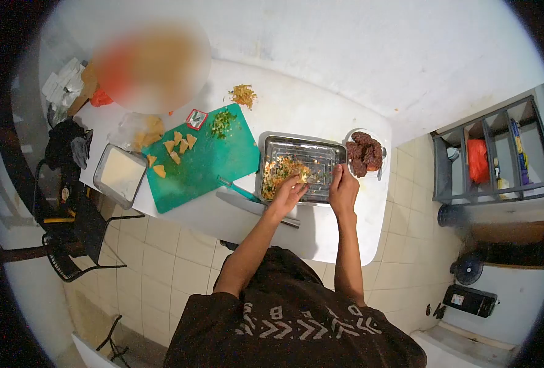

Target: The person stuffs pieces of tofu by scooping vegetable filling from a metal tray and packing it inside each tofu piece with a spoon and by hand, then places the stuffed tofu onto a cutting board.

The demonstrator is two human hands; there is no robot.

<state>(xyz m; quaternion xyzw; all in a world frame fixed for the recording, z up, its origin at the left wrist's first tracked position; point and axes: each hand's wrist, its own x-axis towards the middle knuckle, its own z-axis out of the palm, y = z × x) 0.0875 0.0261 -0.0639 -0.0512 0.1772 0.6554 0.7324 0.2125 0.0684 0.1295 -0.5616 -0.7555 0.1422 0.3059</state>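
Note:
A rectangular metal tray (275,138) lies in front of me on the white table. Chopped vegetable mixture (278,170), orange, green and pale, is heaped in its left part. My left hand (289,195) reaches over the tray's front edge, fingers curled around a small yellowish piece of food (304,176). At the tray's right front corner, my right hand (343,190) is closed on the rim. Left of the tray is a green cutting board (204,168) with several tan triangular pieces (175,157) and chopped green herbs (223,124).
A knife (244,201) lies by the table's front edge, beside a green-handled tool (240,188). Dark brown food fills a plate (365,153) at right. Orange shreds (243,95) lie behind the board. A container (120,176) with pale contents stands at left, near a plastic bag (134,132).

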